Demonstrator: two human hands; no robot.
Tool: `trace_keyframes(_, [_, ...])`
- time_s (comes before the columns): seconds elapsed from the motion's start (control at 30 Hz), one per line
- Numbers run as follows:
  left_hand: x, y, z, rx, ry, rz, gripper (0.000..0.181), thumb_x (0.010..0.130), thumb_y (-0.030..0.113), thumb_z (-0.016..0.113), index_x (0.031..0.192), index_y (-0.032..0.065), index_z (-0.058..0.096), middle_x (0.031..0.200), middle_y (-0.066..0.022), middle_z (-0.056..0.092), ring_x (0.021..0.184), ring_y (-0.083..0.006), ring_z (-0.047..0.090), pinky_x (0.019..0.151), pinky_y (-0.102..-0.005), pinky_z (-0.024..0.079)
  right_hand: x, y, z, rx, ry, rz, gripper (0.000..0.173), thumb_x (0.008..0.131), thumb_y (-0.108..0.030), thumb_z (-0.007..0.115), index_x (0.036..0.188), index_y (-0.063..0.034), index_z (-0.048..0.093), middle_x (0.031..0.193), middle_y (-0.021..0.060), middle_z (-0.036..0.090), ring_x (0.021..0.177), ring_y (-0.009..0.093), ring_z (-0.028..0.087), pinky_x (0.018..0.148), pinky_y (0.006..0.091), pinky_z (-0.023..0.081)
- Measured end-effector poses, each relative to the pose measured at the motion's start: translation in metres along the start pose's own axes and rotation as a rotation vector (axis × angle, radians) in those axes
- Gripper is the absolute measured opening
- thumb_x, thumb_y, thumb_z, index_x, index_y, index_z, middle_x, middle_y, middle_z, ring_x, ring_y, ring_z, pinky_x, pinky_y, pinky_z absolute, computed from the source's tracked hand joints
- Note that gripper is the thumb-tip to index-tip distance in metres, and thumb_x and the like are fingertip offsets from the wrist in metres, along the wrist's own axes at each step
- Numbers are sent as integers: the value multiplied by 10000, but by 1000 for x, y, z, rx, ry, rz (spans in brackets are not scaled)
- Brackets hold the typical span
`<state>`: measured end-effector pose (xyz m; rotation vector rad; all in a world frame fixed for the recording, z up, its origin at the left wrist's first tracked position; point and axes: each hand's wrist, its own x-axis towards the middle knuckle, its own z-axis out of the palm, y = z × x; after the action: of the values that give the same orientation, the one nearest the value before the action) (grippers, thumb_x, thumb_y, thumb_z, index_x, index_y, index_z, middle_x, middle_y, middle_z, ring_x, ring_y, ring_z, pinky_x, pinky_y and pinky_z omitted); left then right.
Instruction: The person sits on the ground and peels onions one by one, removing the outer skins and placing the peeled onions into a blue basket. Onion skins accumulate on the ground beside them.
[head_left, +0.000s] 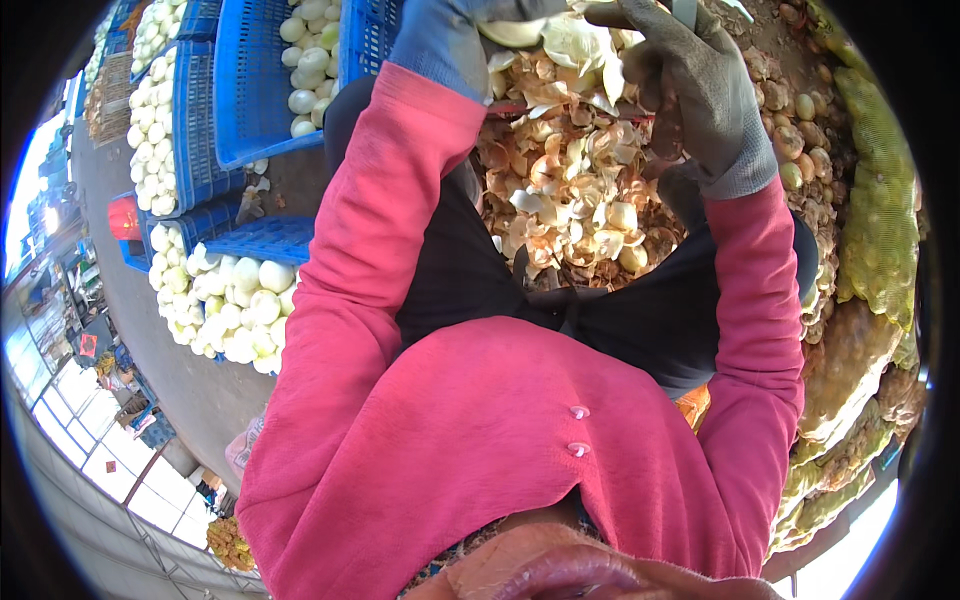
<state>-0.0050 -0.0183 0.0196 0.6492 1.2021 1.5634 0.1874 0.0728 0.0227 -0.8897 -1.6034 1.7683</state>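
Note:
My left hand (442, 49), in a blue-grey work glove, reaches to the top edge of the view, where its fingers are partly cut off. Just under its fingers is a pale peeled onion (514, 32); whether the hand grips it cannot be made out. My right hand (694, 82), in a dirty grey glove, has bent fingers around a narrow pale object (684, 10), possibly a knife handle, cut off by the top edge. Between and below the hands lies a heap of onion skins (577, 180), with an unpeeled onion (633, 259) in it near my lap.
On the left stand blue plastic crates (255, 90) with peeled white onions (307, 71); more peeled onions (244, 307) fill a nearer crate. At right are loose unpeeled onions (802, 150) and yellow mesh sacks (874, 202). A red container (124, 217) stands beyond the crates.

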Motion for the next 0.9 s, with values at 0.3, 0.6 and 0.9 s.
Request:
trace_keyframes(0.3, [-15,-6,12,-78,-344,-112,675,693,33,779,1328,-3,552,1062,-95,702,908,-221,722,766,-334,614,-6,-12,16,127,161,22,166,946,-91,732,1101,-43,697,896,16,697,751,96,650,644,254,527])
trace_keyframes(0.6, [-15,-3,28,184,-242,-95,705,636,-29,873,1283,2,596,1095,-56,679,969,-174,694,812,-281,578,-20,-35,9,204,169,100,232,926,-95,707,1144,-23,674,780,0,659,555,79,545,513,223,431])
trace_keyframes(0.9, [-23,-12,16,-292,-448,-49,1156,470,-80,930,1512,-2,435,1386,-135,619,1232,-268,640,1038,-413,543,-35,-39,-11,607,25,-11,300,990,-135,618,1286,-82,605,621,-40,491,489,82,452,437,228,366])
